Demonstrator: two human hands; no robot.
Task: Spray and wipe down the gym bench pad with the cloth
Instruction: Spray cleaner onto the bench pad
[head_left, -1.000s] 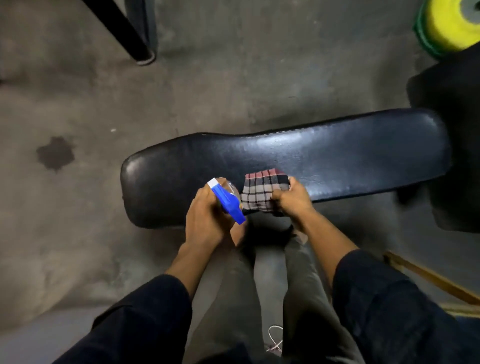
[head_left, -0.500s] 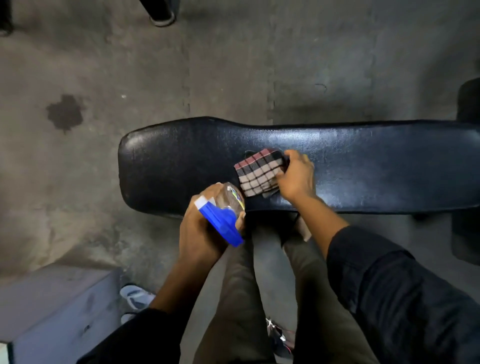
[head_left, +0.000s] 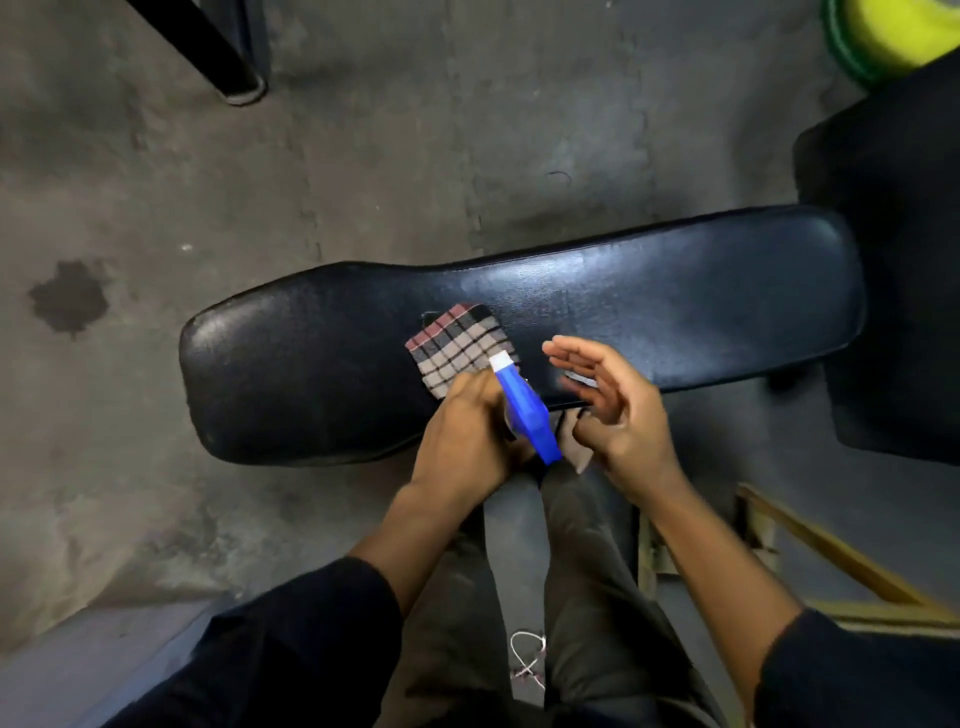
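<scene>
one long black padded vinyl gym bench pad; one folded plaid cloth lying on it. left hand grips one blue-headed spray bottle. right hand spread wide, holding nothing.

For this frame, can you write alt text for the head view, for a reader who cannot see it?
Seen from above, a left hand holds a blue spray bottle over a checked cloth lying on a black bench pad. The right hand is open beside the bottle, off the cloth. Grey floor lies around the pad.
</scene>
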